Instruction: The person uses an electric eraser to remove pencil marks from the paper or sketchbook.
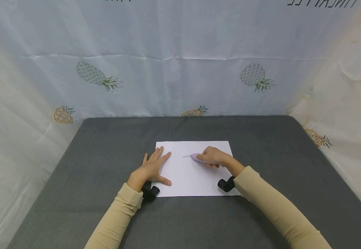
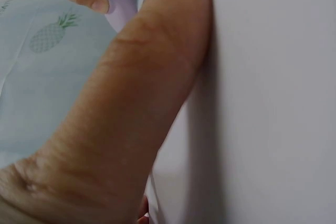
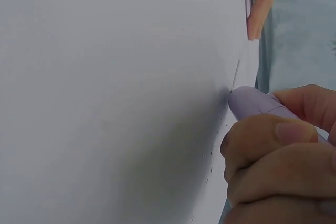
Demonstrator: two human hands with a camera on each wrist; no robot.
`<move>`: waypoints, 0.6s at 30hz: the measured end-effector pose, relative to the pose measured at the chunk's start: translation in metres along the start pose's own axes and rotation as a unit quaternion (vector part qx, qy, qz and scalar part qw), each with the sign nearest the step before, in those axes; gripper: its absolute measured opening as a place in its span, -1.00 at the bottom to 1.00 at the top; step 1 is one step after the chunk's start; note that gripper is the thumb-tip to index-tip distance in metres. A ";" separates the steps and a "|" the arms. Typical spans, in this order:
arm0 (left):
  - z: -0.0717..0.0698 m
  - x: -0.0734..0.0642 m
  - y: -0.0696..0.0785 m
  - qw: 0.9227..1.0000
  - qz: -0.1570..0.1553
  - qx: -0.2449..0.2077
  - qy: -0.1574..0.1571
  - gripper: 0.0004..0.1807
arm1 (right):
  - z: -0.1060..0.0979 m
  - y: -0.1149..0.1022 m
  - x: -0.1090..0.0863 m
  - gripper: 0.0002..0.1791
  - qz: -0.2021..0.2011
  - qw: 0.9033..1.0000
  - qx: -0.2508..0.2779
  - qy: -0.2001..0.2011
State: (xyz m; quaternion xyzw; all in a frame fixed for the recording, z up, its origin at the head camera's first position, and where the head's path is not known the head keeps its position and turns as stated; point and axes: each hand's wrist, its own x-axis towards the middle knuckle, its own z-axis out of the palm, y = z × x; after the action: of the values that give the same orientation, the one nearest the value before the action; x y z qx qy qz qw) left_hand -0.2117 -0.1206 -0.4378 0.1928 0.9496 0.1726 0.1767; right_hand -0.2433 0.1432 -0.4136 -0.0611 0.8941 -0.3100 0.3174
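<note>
A white sheet of paper point(image 1: 192, 183) lies on a dark grey table. My left hand point(image 1: 152, 166) rests on the sheet's left side, its fingers spread; its thumb point(image 2: 142, 77) fills much of the left wrist view. With curled fingers my right hand point(image 1: 214, 157) grips a smooth lilac tool point(image 3: 257, 100) with a rounded nose, which points left at the paper. From that nose a thin, short grey line point(image 3: 236, 72) runs along the sheet; whether it is a mark, a cut or part of the tool, I cannot tell. The thumb hides the tool's tip in the left wrist view.
Black wrist camera mounts point(image 1: 227, 185) sit by both wrists, over the sheet's lower corners. The grey tabletop point(image 1: 115, 148) stretches around the paper. Behind and at both sides hangs a pale curtain point(image 1: 174, 86) with pineapple prints.
</note>
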 end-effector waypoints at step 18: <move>0.000 0.000 -0.001 1.000 0.001 0.000 -0.003 0.27 | 0.000 -0.003 -0.002 -0.51 -0.001 1.000 -0.004 0.001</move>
State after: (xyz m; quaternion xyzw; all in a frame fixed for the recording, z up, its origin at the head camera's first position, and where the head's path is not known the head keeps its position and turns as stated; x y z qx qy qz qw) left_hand -0.2123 -0.1211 -0.4382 0.1943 0.9490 0.1719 0.1790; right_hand -0.2416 0.1418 -0.4108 -0.0635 0.8954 -0.3069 0.3162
